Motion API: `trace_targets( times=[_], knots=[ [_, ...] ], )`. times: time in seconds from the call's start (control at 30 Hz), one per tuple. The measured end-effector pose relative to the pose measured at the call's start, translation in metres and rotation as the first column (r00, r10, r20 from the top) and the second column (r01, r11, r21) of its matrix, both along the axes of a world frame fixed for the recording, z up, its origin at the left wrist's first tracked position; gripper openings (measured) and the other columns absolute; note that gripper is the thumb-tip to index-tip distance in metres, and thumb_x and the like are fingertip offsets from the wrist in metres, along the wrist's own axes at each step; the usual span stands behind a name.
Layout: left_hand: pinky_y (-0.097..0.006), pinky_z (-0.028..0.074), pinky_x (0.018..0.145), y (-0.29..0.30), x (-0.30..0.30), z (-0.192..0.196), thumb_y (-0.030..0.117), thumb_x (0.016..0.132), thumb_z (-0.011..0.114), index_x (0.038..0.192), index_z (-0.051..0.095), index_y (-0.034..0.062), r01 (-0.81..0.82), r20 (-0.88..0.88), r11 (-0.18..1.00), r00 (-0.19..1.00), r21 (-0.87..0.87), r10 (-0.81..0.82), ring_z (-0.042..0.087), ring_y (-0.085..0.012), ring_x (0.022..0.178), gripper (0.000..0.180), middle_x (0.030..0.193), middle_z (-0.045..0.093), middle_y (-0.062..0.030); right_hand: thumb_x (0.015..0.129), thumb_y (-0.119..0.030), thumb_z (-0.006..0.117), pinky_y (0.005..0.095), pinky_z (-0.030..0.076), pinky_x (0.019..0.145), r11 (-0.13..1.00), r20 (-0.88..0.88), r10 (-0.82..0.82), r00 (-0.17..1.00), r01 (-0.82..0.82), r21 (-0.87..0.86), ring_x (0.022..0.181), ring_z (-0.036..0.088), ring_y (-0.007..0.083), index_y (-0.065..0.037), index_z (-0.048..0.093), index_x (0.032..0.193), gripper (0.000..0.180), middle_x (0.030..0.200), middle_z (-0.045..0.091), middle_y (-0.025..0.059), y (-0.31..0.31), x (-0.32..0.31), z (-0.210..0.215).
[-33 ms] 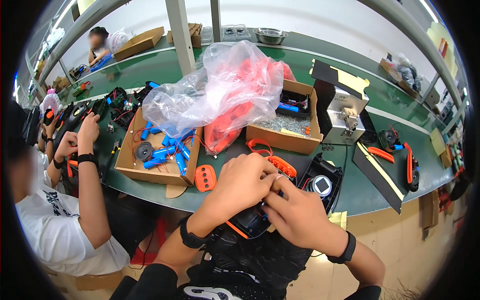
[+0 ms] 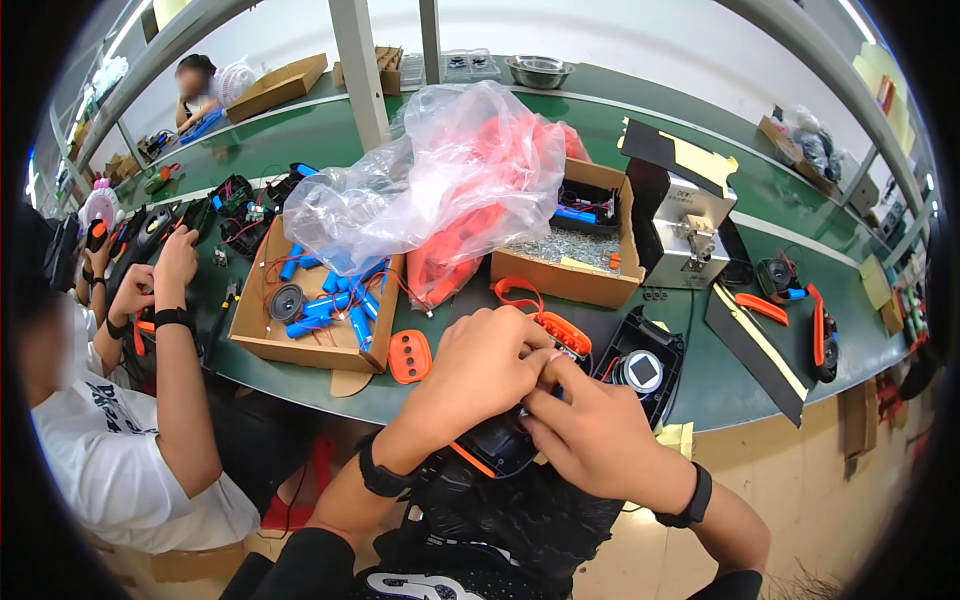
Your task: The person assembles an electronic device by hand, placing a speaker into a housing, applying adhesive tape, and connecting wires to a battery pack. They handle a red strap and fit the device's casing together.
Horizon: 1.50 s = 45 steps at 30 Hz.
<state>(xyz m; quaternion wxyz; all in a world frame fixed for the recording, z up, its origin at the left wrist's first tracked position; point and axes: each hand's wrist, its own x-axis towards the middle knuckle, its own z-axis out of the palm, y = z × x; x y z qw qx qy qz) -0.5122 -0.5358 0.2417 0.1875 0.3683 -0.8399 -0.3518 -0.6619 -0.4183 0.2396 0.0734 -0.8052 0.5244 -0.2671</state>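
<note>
Worktop [image 2: 330, 120] smooth matt green; boxes [image 2: 262, 330] plain brown cardboard; bag [image 2: 450, 170] clear crinkled glossy plastic; bowl [image 2: 538, 70] shiny metal; housing [image 2: 490, 445] matt black plastic.

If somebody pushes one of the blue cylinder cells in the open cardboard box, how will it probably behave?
A blue cell would probably roll, since it is round and smooth and lies on its side. It likely cannot go far: the cardboard box has raised walls, and other cells and thin red wires crowd it. It looks rigid, so it should not bend when lifted.
</note>
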Motion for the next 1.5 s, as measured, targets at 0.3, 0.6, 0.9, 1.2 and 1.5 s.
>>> trace_targets(
  times=[0.3,0.6,0.9,1.2,1.5],
  knots=[
    [-0.044,0.051,0.066,0.013,0.007,0.000,0.013,0.093,0.066,0.108,0.078,0.0031,0.016,0.018,0.994,1.000,-0.105,-0.014,0.070,-0.0367,0.071,0.022,0.079,0.071,-0.0205,0.084,-0.005,0.072,0.0408,0.052,0.061,0.992,0.053,-0.087,0.995,0.092,-0.091,0.071,0.068,0.0322,-0.008,0.075,0.102,0.018,0.090,0.067,0.0080,-0.032,-0.036,0.012],
    [-0.046,0.050,0.071,0.015,0.010,-0.009,0.011,0.093,0.066,0.108,0.077,0.0022,0.020,-0.069,0.989,0.997,-0.147,-0.030,0.068,-0.0401,0.080,0.021,0.088,0.071,-0.0219,0.081,-0.006,0.073,0.0422,0.051,0.061,0.999,-0.107,-0.052,0.993,0.053,0.006,0.077,0.069,0.0320,-0.009,0.071,0.104,0.023,0.086,0.066,0.0079,-0.033,-0.040,0.028],
    [-0.047,0.051,0.077,0.021,0.010,0.004,0.017,0.093,0.068,0.106,0.077,0.0015,0.141,0.010,0.987,0.990,-0.082,-0.141,0.068,-0.0403,0.089,0.022,0.095,0.071,-0.0212,0.079,-0.009,0.075,0.0424,0.052,0.061,0.995,-0.071,0.033,0.997,-0.040,-0.088,0.076,0.068,0.0303,-0.007,0.063,0.089,0.016,0.081,0.063,0.0069,-0.038,-0.039,0.015],
    [-0.048,0.052,0.073,0.025,0.009,-0.012,0.013,0.086,0.071,0.101,0.077,0.0015,0.068,-0.041,0.970,0.996,-0.234,-0.080,0.069,-0.0392,0.082,0.020,0.094,0.071,-0.0201,0.081,-0.011,0.077,0.0415,0.052,0.061,0.997,-0.082,0.021,0.996,-0.027,-0.071,0.075,0.068,0.0299,-0.007,0.070,0.091,0.013,0.086,0.063,0.0073,-0.036,-0.040,0.012],
    [-0.045,0.052,0.063,0.025,0.007,-0.005,0.016,0.083,0.070,0.097,0.075,-0.0001,-0.002,-0.046,0.995,0.999,-0.103,-0.003,0.069,-0.0356,0.066,0.021,0.074,0.069,-0.0202,0.080,-0.011,0.080,0.0410,0.051,0.063,1.000,-0.015,-0.019,1.000,0.018,-0.016,0.073,0.066,0.0285,-0.005,0.076,0.091,0.014,0.088,0.061,0.0078,-0.032,-0.045,0.009]
  ],
)
